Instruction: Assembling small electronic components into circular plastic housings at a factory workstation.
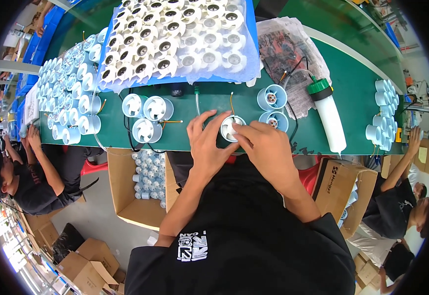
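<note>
Cups a pale blue round housing [232,118] in the left hand [207,141], with fingers bent along the left and far rim and thumb on the near side. Rests the right hand [269,154] against the same housing, forefinger and thumb drawn close together at the right part of the open face, by the white fan wheel [228,126] seated inside. Cannot tell whether pinching that wheel or only pressing on it. Holds the housing face up directly between both hands, over the green desk [358,101]; cannot tell whether touching it. Shows a coloured wire lead [232,102] pointing from the housing's far edge away from both hands.

Has a housing with an exposed motor [275,121] just beyond the right hand, and a second motor housing [272,97] a little farther past it. Has a white bottle with a green cap [330,120] to the right of the right hand, near printed paper [293,49] lying farther beyond. Has three fitted fans [154,108] grouped to the left of the left hand, with a large cluster of housings [82,104] well past them. Faces, beyond both hands, rows of white impellers [165,46] on blue sheeting, partly under translucent film [209,37].
</note>
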